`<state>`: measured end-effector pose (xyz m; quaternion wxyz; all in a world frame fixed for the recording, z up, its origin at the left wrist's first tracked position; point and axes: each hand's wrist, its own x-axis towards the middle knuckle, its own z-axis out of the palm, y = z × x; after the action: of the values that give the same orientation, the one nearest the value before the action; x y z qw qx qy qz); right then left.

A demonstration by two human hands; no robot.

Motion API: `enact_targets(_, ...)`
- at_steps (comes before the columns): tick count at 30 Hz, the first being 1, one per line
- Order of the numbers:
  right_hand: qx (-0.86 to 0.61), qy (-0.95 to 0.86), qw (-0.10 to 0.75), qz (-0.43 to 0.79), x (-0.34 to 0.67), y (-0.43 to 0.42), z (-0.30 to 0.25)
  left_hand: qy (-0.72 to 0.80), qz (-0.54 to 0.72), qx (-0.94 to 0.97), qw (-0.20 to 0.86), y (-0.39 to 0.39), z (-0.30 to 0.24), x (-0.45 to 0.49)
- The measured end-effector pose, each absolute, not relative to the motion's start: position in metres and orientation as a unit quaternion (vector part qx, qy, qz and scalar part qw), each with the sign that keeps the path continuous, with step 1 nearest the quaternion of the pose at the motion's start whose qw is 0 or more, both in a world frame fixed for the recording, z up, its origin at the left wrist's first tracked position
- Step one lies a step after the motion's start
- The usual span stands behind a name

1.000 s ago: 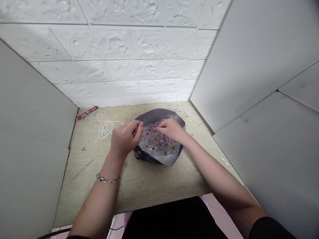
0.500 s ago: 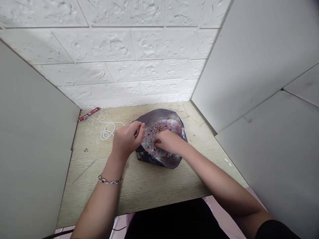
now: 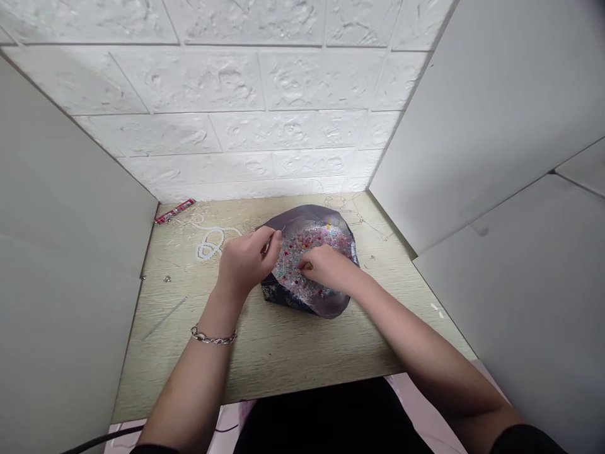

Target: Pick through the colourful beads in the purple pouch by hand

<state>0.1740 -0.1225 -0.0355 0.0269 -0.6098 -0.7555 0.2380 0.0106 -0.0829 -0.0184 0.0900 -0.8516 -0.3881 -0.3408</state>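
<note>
A dark cloth bag (image 3: 288,299) with a silvery grey lining lies wide open on the table, full of small multicoloured beads (image 3: 309,241). My left hand (image 3: 248,260) is over the bag's left rim, thumb and forefinger pinched together. A thin pale strand sticks out a little past those fingertips. My right hand (image 3: 326,268) rests inside the bag at the beads, its fingers curled and pressed together; whatever they grip is hidden. Behind my left hand a string of white beads (image 3: 208,246) lies looped on the tabletop.
The pale wooden table (image 3: 302,359) ends at a white brick wall (image 3: 236,135), with panels on both sides. A red packet (image 3: 174,211), a thin clear stick (image 3: 165,318) and small metal bits (image 3: 167,279) lie left. Fine chains (image 3: 352,214) lie at the back right.
The whole view has shifted slightly, so things sit a little further right. Both hands keep nearly the same places at the bag, the fingers still pinched.
</note>
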Motion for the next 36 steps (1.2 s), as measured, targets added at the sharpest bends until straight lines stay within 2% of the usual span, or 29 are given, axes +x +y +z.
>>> enact_targets(3, -0.584, -0.779, 0.049, 0.223, 0.173, -0.122, -0.041, -0.383, -0.341, -0.854, 0.09, -0.084, -0.018, 0.011)
enact_targets(12, -0.578, -0.791, 0.014, 0.198, 0.169, -0.123, -0.044, -0.363, -0.347, -0.861, 0.084, -0.087, -0.02, 0.013)
enact_targets(24, -0.585, -0.778, 0.054, 0.222, 0.166, -0.125, -0.048, -0.366, -0.342, -0.861, 0.087, -0.089, -0.02, 0.014)
enact_targets(27, -0.593, -0.76, 0.093, 0.249, 0.165, -0.124, -0.048, -0.366, -0.341, -0.861, 0.088, -0.089, -0.021, 0.014)
enact_targets(30, -0.607, -0.695, 0.196, 0.332, 0.166, -0.121, -0.046, -0.367, -0.345, -0.859, 0.093, -0.087, -0.021, 0.013)
enact_targets(33, -0.592, -0.531, 0.294, 0.53, 0.17, -0.117, -0.041, -0.372, -0.349, -0.854, 0.098, -0.086, -0.021, 0.013)
enact_targets(36, -0.516, -0.376, 0.34, 0.691, 0.175, -0.116, -0.035, -0.378, -0.346, -0.853, 0.102, -0.085, -0.021, 0.013)
